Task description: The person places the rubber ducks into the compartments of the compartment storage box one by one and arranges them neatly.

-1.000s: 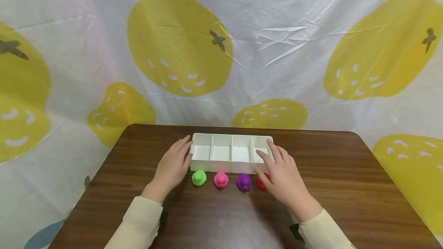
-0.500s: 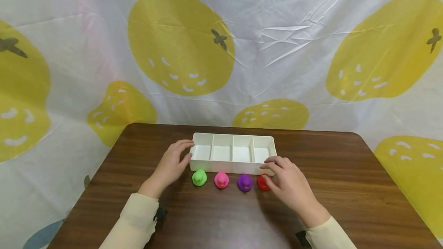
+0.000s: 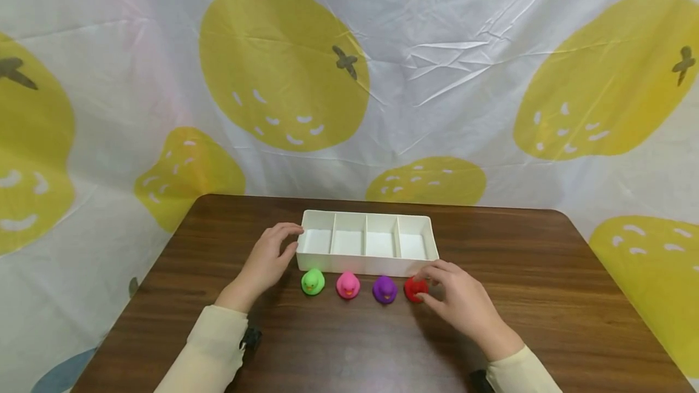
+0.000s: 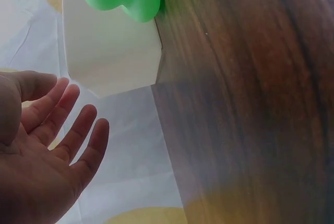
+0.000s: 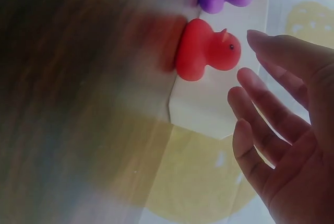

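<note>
In the head view, my right hand (image 3: pixel 464 301) hovers beside the red rubber duck (image 3: pixel 413 290), thumb and fingers spread apart. The right wrist view shows a gap between those fingertips and the red duck (image 5: pixel 201 51). My left hand (image 3: pixel 263 264) is at the left end of the white divided tray (image 3: pixel 349 262), fingertips right at its rim and holding nothing. Along the tray's front stand a green duck (image 3: pixel 313 282), a pink duck (image 3: pixel 347 285) and a purple duck (image 3: pixel 384 289), in line with the red one. The tray's compartments hold nothing.
Everything stands on a brown wooden table (image 3: pixel 349 344). Behind it hangs a white curtain (image 3: pixel 437 77) printed with large yellow fruit. The table's far edge runs just behind the tray.
My right hand has drawn back from the tray's right end and come down toward the red duck, which now shows more. My left hand has shifted slightly, its fingers bending a little.
</note>
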{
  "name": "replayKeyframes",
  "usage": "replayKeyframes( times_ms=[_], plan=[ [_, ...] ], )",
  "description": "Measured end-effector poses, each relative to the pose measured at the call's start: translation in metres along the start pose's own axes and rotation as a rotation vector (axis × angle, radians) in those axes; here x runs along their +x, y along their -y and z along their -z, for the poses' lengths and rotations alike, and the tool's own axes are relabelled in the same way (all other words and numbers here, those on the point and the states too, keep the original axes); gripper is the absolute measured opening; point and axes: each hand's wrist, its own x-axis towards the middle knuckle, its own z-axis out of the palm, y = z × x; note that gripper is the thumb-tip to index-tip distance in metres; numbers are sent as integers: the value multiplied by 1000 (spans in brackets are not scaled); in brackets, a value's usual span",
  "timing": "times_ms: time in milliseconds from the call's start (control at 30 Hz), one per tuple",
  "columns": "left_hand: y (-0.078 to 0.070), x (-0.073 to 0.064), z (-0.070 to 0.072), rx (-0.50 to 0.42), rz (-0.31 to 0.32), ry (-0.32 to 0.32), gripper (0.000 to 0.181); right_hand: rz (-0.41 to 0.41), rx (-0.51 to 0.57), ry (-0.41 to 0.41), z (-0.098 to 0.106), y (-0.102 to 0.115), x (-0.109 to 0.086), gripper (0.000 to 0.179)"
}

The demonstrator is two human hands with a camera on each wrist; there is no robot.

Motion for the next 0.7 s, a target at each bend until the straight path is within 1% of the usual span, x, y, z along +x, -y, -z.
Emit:
replayKeyframes(
  times_ms=[133,300,533,700],
  plan=[
    [3,0,0,-15,4,1,30,-19,34,14,-3,-3,0,31],
    [6,0,0,-9,4,-1,29,-35,65,40,-6,-6,-1,33],
    [7,0,-2,-2,-9,7,28,-58,31,72,-9,-9,-1,34],
    [9,0,-3,-4,-16,4,26,-57,39,83,-9,-10,0,33]
  ],
)
